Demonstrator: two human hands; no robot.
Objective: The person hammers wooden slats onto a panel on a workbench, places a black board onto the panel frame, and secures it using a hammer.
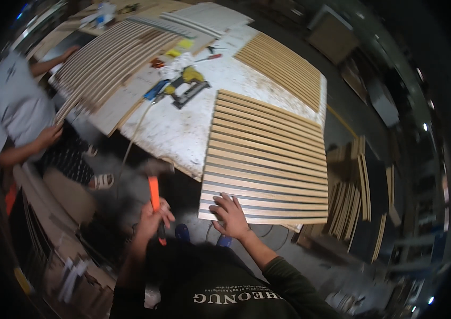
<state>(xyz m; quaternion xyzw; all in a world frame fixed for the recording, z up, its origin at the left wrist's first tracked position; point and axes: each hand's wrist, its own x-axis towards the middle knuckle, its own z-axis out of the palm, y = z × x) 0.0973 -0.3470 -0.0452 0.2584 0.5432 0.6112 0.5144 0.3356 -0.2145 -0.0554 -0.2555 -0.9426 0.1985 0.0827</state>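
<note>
An orange-handled hammer [154, 192] stands upright in my left hand [152, 219], beside the near left corner of a slatted wood panel. The hammer's dark head is blurred against the dark floor. That slatted panel [268, 154], light wood strips over dark gaps, lies on the white worktable [177, 143] and reaches past its near edge. My right hand [230, 217] rests on the panel's near left corner, fingers apart on the strips. Its thumb is down by the panel's edge. A yellow and black nail gun [188, 87] lies on the table beyond the panel.
A second slatted panel [281, 69] is at the far right of the table. At the left, another person [18, 106] handles long strips beside a ribbed panel [119, 66]. Stacked slatted pieces [345, 210] stand on the right. An air hose [139, 130] hangs over the table's left edge.
</note>
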